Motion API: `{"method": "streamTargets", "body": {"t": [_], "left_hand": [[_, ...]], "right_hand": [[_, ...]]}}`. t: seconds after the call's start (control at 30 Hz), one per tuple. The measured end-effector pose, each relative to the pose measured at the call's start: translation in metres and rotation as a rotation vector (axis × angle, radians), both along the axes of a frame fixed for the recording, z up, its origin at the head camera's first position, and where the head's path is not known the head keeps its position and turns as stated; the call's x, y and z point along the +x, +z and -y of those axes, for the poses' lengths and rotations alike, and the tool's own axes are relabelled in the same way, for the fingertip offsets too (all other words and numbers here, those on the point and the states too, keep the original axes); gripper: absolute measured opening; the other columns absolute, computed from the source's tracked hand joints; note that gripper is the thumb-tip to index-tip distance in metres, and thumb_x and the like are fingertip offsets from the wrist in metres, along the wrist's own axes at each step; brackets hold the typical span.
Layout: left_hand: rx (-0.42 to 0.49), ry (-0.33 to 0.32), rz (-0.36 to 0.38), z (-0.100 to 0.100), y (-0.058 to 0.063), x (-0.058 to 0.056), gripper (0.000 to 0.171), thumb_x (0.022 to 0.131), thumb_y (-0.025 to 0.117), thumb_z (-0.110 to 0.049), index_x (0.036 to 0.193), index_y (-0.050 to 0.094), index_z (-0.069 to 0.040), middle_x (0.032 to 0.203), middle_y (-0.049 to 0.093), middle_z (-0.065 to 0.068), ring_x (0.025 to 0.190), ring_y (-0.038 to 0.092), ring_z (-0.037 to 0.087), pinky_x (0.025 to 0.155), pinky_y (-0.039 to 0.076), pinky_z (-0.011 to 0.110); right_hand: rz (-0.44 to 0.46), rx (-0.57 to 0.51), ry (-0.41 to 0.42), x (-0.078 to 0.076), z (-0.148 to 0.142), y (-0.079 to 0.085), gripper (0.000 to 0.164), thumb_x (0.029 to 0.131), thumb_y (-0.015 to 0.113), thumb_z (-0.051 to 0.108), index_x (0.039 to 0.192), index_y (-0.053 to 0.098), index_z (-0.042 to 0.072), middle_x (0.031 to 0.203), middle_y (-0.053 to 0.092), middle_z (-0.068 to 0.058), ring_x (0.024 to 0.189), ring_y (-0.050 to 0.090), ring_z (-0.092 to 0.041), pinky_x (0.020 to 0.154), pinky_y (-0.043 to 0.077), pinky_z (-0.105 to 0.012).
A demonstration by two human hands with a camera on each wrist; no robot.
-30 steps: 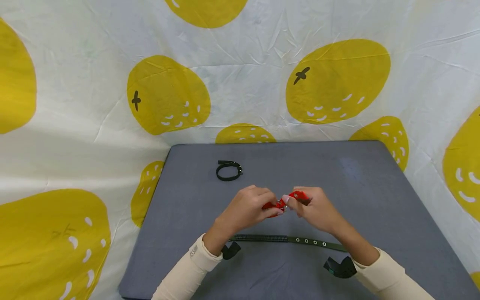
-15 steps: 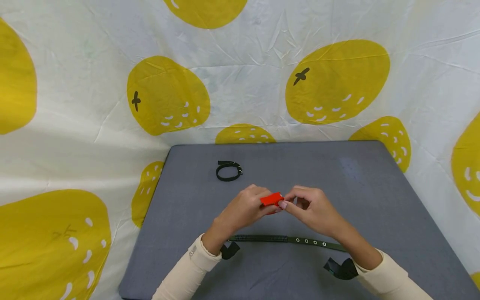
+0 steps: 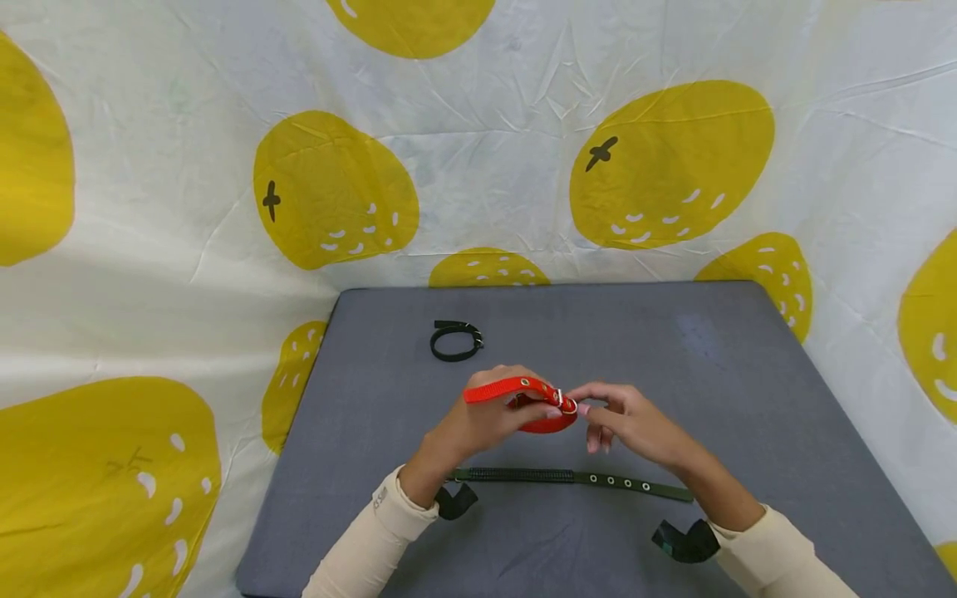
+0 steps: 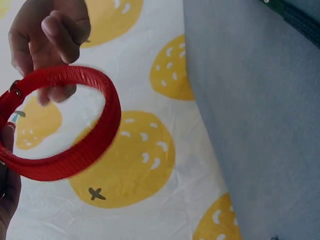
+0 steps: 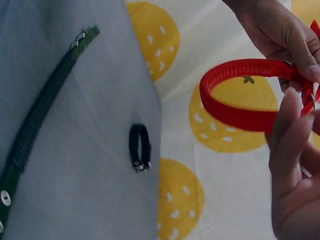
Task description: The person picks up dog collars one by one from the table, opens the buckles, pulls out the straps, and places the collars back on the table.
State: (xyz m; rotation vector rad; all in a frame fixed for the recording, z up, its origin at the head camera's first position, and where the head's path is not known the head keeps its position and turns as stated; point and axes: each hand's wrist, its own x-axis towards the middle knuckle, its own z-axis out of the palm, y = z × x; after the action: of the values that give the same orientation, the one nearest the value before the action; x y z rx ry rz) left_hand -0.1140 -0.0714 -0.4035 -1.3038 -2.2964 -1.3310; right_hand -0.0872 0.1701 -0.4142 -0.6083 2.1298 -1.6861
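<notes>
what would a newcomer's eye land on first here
Probably the bright red strap, looped and gripped by the left hand above the grey table. Next, the big yellow fruit shapes on the white cloth behind it, then the black strap coiled toward the table's far edge.

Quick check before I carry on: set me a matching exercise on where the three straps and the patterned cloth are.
1. Red strap
2. Black strap
3. Green strap
4. Patterned cloth

A. Stretched out on the grey table
B. Upright beyond the table
C. Held in the left hand
D. Looped on the table

Pairs: 1-C, 2-D, 3-A, 4-B
</notes>
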Motion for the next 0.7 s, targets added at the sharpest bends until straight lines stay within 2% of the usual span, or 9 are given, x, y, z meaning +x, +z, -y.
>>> {"method": "streamTargets", "body": {"t": [0.1, 0.23, 0.37, 0.43, 0.7], "left_hand": [[-0.034, 0.021, 0.031, 0.0011, -0.0009, 0.0009, 0.023, 0.079, 0.077, -0.023, 0.098, 0.069, -0.014, 0.089, 0.065, -0.008, 0.075, 0.053, -0.001, 0.066, 0.048, 0.015], [-0.036, 0.025, 0.116, 0.0019, 0.0003, 0.0018, 0.031, 0.077, 0.078, -0.025, 0.102, 0.065, -0.012, 0.093, 0.063, -0.007, 0.079, 0.054, 0.002, 0.071, 0.049, 0.02], [-0.043, -0.042, 0.282, 0.0013, 0.0041, 0.0025, 0.043, 0.078, 0.078, -0.028, 0.113, 0.06, -0.012, 0.097, 0.061, -0.007, 0.072, 0.054, 0.005, 0.063, 0.049, 0.02], [-0.058, -0.065, 0.325, 0.0009, 0.0046, 0.0031, 0.044, 0.079, 0.077, -0.028, 0.117, 0.06, -0.013, 0.096, 0.06, -0.007, 0.067, 0.053, 0.006, 0.058, 0.048, 0.02], [-0.101, -0.118, 0.267, -0.0014, 0.0052, 0.004, 0.024, 0.082, 0.073, -0.028, 0.105, 0.07, -0.02, 0.083, 0.057, -0.01, 0.07, 0.05, 0.003, 0.058, 0.046, 0.018]], "right_hand": [[0.073, -0.134, 0.08, -0.0007, -0.0004, -0.0025, 0.027, 0.099, 0.048, 0.012, 0.115, 0.057, -0.007, 0.073, 0.061, -0.02, 0.063, 0.061, -0.023, 0.055, 0.052, -0.037], [0.09, -0.261, 0.099, 0.0, 0.0004, -0.0024, 0.02, 0.098, 0.047, 0.006, 0.106, 0.057, -0.01, 0.078, 0.062, -0.015, 0.066, 0.061, -0.019, 0.057, 0.053, -0.034], [0.077, -0.288, 0.102, -0.0003, 0.0016, -0.0011, 0.015, 0.097, 0.048, 0.003, 0.102, 0.058, -0.007, 0.077, 0.062, -0.011, 0.065, 0.061, -0.017, 0.058, 0.053, -0.034], [0.071, -0.281, 0.103, -0.0005, 0.0025, -0.0008, 0.014, 0.096, 0.049, 0.002, 0.1, 0.059, -0.006, 0.075, 0.061, -0.01, 0.063, 0.06, -0.016, 0.057, 0.053, -0.034], [0.024, -0.255, 0.114, 0.0002, 0.0075, -0.0002, 0.01, 0.095, 0.05, -0.001, 0.096, 0.059, -0.005, 0.071, 0.058, -0.012, 0.058, 0.056, -0.02, 0.052, 0.05, -0.037]]}}
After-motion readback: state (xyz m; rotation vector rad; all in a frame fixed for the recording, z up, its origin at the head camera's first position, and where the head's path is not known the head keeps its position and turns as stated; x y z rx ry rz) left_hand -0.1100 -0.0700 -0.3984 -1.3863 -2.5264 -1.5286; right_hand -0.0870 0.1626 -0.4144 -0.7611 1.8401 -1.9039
